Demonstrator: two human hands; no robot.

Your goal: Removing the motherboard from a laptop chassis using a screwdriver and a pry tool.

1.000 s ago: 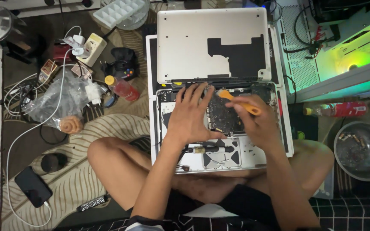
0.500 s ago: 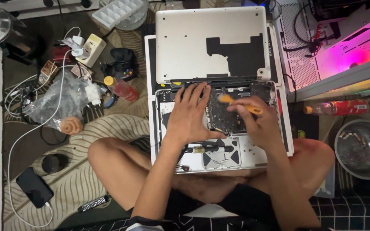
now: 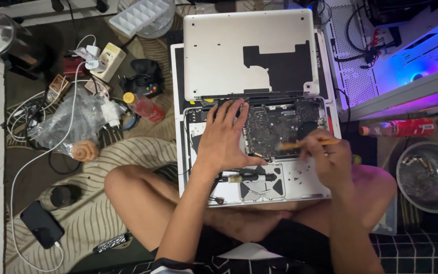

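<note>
An opened silver laptop (image 3: 307, 182) lies upside down on my crossed legs, its dark circuit board (image 3: 275, 127) exposed. The removed bottom cover (image 3: 219, 56) rests just beyond it. My left hand (image 3: 224, 137) lies flat on the left part of the laptop's insides, fingers spread, holding nothing. My right hand (image 3: 330, 157) grips an orange-handled brush (image 3: 300, 144), whose tip touches the lower edge of the circuit board.
Left on the rug: a clear plastic bag (image 3: 64, 124), white cables, a red bottle (image 3: 145, 107), a dark game controller (image 3: 145, 76), a phone (image 3: 41, 223). Right: a metal bowl (image 3: 429, 177), a red bottle (image 3: 399, 128), a lit computer case (image 3: 411, 56).
My right hand has moved the brush from the upper middle of the board down to its lower right edge. The left hand stays put. The case light went from green to pink to blue.
</note>
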